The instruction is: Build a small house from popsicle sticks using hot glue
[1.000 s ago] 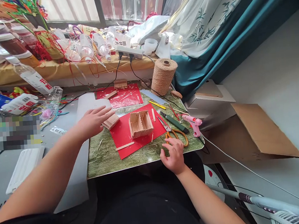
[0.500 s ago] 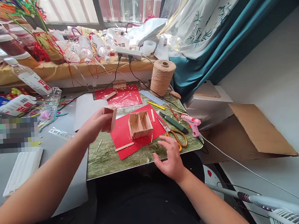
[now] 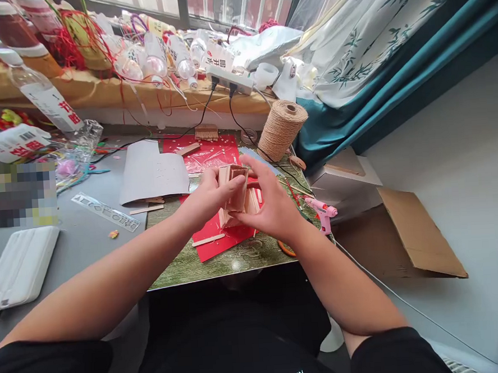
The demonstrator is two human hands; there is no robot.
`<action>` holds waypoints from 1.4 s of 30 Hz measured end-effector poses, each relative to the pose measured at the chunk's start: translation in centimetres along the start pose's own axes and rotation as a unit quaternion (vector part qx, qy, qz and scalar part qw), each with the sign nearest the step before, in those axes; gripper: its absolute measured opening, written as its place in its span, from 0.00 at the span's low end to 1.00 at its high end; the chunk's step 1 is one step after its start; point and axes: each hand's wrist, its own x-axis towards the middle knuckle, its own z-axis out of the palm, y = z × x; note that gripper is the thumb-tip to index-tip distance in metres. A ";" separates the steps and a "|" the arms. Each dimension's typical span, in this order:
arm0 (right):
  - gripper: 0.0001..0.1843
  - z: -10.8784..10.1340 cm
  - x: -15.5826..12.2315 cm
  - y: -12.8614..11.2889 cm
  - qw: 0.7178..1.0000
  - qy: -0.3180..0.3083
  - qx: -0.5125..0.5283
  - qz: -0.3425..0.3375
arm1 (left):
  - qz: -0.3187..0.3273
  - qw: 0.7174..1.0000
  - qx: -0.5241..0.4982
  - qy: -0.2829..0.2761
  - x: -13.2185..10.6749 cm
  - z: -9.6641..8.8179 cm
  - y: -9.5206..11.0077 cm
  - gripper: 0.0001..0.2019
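Both my hands meet over the red sheet. My left hand is closed on a small wooden box, its thumb along the near side. My right hand wraps round the same box from the right, index finger at its top and thumb at its bottom edge. Just behind and below sits a larger open box of craft sticks, mostly hidden by the hands and the small box. A loose craft stick lies on the sheet nearby.
A pink glue gun with a trailing cord lies at the right edge. An orange scissors handle shows beside my right wrist. Behind stand a twine spool and a power strip. White paper lies left.
My left hand has carried the small box rightward over the larger one. My right hand has risen from the table's front edge and taken hold of it too. The view has shifted.
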 end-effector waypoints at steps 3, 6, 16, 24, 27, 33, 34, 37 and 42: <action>0.52 -0.5 0.2 1.1 0.999 -0.005 0.025 0.022 | -0.015 1.000 0.018 0.006 0.2 -1.2 -0.6 0.35; 0.52 -0.7 -0.4 2.7 0.995 0.017 0.075 0.068 | 0.056 0.993 0.104 0.024 -0.2 -3.4 -2.4 0.44; 0.45 -1.5 -3.5 6.5 0.981 0.124 0.107 0.108 | 0.103 0.948 0.273 -0.123 -1.6 -6.1 -9.9 0.72; 0.43 1.2 -13.6 6.4 0.923 0.298 0.083 0.228 | 0.084 0.942 0.293 -0.141 -1.9 -4.9 -10.2 0.73; 0.47 2.7 -16.5 5.1 0.926 0.255 0.070 0.269 | 0.102 0.942 0.292 -0.129 -1.9 -3.7 -10.1 0.72; 0.50 4.3 -18.8 3.9 0.934 0.200 0.024 0.295 | 0.089 0.948 0.287 -0.104 -1.3 -2.1 -8.7 0.71; 0.50 4.5 -19.0 3.8 0.934 0.191 0.016 0.302 | 0.088 0.947 0.290 -0.110 -1.2 -2.0 -8.4 0.70; 0.53 4.8 -19.6 3.6 0.939 0.169 -0.037 0.297 | 0.102 0.938 0.310 -0.121 -0.9 -2.4 -7.1 0.68; 0.55 4.7 -19.4 3.0 0.952 0.110 -0.143 0.246 | 0.139 0.886 0.413 -0.159 0.1 -4.3 -3.2 0.65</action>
